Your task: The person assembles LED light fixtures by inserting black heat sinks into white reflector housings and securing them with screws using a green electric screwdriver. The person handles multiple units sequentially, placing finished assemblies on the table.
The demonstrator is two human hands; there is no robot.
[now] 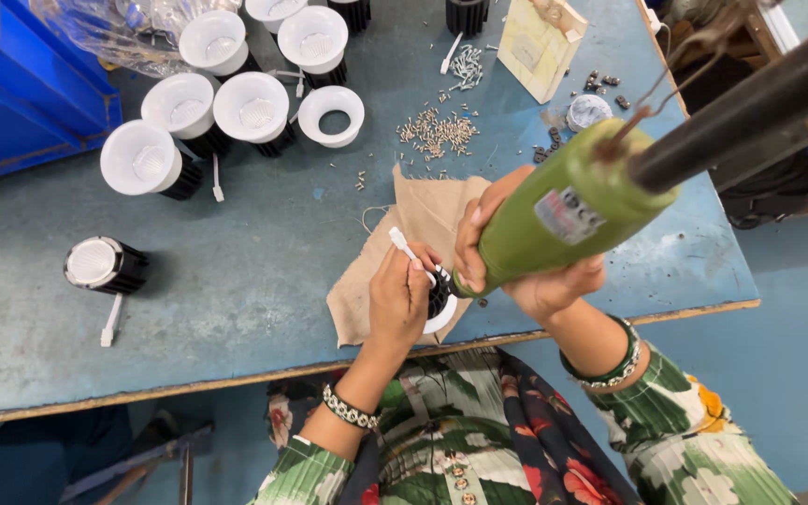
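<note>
My left hand [398, 297] holds a round lamp fitting [441, 307] with a black finned body and white rim down on a brown cloth [423, 220]. A short white wire lead [402, 245] sticks up from the fitting past my fingers. My right hand [526, 271] grips a green electric screwdriver [563, 220], tilted so its tip points down into the fitting. A dark cable and hose [750, 98] runs from the tool's rear up to the right.
Several finished white-faced fittings [236, 103] stand at the back of the blue-grey table [236, 262], one apart on the left [105, 265]. A white ring [331, 114], loose screws [437, 131], a cardboard packet [537, 42], and a blue bin [21, 84] are also there.
</note>
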